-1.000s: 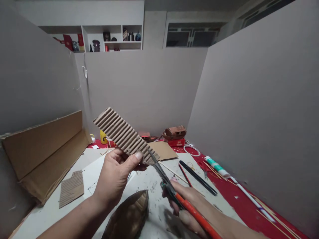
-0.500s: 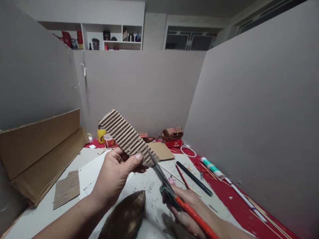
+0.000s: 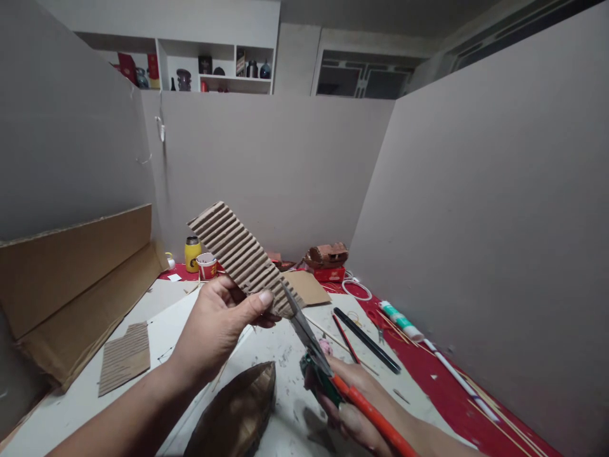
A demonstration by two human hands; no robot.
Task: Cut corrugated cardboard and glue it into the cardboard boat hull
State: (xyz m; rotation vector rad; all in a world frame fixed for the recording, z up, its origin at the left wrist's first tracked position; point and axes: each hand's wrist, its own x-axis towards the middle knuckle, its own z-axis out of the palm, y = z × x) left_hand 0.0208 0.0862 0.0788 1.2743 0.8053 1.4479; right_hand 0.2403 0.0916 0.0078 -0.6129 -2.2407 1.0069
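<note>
My left hand (image 3: 223, 320) pinches a strip of corrugated cardboard (image 3: 240, 251) near its lower end, thumb on the ridged face. The strip is tilted, its far end up and to the left. Scissors (image 3: 307, 333) with red-orange handles are gripped by my right hand (image 3: 356, 393), and their blades lie across the strip's lower right end. Something dark green (image 3: 321, 381) shows beside the blades at my right fingers; what it is I cannot make out. Below the hands, a brown boat-shaped hull (image 3: 235, 412) rests on the white table surface.
At left lie another corrugated piece (image 3: 124, 357) and a large folded cardboard sheet (image 3: 85, 273). A yellow bottle (image 3: 192, 255), a paper cup (image 3: 207, 266) and a model boat (image 3: 326, 255) stand at the back. A black rod (image 3: 366, 339), a green-white tube (image 3: 400, 322) and thin sticks lie right.
The view has shifted slightly. Both hands keep their grips, and the scissor blades stay across the same end of the cardboard strip.
</note>
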